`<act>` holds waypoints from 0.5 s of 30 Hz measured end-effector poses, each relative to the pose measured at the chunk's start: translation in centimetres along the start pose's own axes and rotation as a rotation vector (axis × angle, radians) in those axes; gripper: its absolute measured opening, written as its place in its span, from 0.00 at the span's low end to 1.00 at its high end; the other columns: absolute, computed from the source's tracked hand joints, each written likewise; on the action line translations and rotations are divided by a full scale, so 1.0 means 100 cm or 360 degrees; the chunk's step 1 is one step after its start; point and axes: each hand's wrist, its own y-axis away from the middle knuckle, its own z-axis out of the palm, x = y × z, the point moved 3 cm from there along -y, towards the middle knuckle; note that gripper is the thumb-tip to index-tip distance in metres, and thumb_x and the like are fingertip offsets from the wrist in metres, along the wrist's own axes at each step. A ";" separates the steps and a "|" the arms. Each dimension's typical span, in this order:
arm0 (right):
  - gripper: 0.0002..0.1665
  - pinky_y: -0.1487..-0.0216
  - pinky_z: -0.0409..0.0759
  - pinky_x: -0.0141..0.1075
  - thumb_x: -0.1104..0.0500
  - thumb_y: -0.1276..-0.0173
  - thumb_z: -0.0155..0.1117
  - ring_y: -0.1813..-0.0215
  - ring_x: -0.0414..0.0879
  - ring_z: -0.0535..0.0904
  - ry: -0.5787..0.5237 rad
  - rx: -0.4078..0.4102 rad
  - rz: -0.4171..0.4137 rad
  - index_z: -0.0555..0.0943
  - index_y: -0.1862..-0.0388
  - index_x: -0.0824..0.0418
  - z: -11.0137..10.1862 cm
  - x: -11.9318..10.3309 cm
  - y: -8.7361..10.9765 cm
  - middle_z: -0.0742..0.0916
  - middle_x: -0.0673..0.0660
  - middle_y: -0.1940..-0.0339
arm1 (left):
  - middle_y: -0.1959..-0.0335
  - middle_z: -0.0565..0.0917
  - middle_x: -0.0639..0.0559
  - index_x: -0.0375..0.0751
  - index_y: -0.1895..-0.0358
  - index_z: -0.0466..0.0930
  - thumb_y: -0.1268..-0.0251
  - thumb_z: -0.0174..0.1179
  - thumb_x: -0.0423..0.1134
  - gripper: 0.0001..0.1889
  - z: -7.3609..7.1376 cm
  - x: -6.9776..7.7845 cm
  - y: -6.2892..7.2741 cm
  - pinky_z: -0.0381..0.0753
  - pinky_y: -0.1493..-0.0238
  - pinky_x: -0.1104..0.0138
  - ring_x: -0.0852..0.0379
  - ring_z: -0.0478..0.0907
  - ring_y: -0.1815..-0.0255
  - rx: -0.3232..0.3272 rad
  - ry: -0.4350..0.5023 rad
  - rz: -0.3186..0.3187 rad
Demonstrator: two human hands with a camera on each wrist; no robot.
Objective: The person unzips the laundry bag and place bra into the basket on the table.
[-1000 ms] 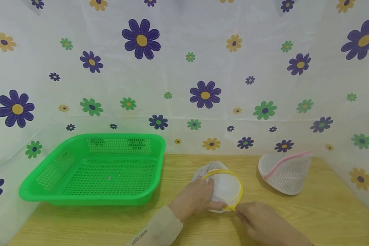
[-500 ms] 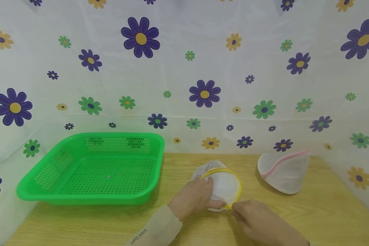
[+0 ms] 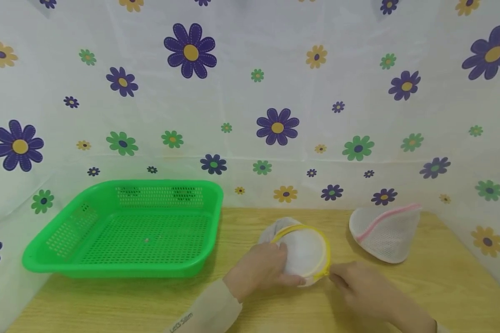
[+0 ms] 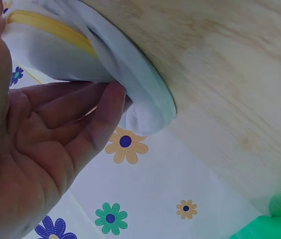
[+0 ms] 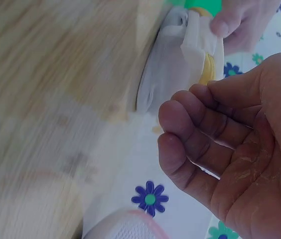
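Note:
A white mesh laundry bag (image 3: 304, 253) with a yellow zipper (image 3: 327, 245) lies on the table, its round face tilted up. My left hand (image 3: 260, 270) grips its left side, thumb along the near edge. In the left wrist view, the fingers of the left hand (image 4: 56, 129) reach behind the white fabric. My right hand (image 3: 364, 284) is at the bag's near right edge. In the right wrist view, thumb and forefinger of the right hand (image 5: 240, 129) pinch together at the end of the yellow zipper, and the other fingers are curled. The zipper pull itself is hidden by the fingertips.
A green plastic basket (image 3: 121, 272) with perforated walls stands on the left of the wooden table (image 3: 275, 314). Back right, a white mesh laundry bag with pink trim (image 3: 387, 236) stands near a flower-print curtain (image 3: 233, 92) that lines the back and sides.
My right hand has moved right and slightly away from me, drawing the bag's zipper edge with it. The left hand keeps its grip, almost in place.

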 end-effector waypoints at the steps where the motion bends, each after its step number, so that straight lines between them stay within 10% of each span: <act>1: 0.21 0.74 0.63 0.26 0.63 0.29 0.63 0.77 0.28 0.58 0.0000 0.0016 0.0011 0.69 0.79 0.47 -0.001 0.002 0.000 0.63 0.36 0.82 | 0.71 0.83 0.52 0.35 0.53 0.82 0.39 0.57 0.75 0.40 -0.001 0.001 0.000 0.85 0.59 0.66 0.60 0.77 0.74 0.0016 -0.0028 0.0018; 7: 0.21 0.75 0.63 0.25 0.63 0.29 0.64 0.77 0.27 0.57 0.0048 0.0070 0.0002 0.69 0.80 0.47 -0.003 0.005 0.003 0.63 0.35 0.82 | 0.82 0.72 0.59 0.48 0.81 0.73 0.34 0.54 0.72 0.32 -0.002 0.006 -0.004 0.75 0.75 0.72 0.63 0.65 0.83 0.0085 -0.0130 0.0090; 15: 0.22 0.77 0.60 0.25 0.64 0.31 0.65 0.78 0.27 0.55 0.0097 0.0140 -0.0033 0.68 0.80 0.47 -0.002 0.001 0.005 0.62 0.35 0.82 | 0.83 0.70 0.59 0.48 0.83 0.71 0.32 0.52 0.71 0.32 -0.003 0.010 -0.008 0.70 0.77 0.73 0.63 0.64 0.83 0.0103 -0.0223 0.0081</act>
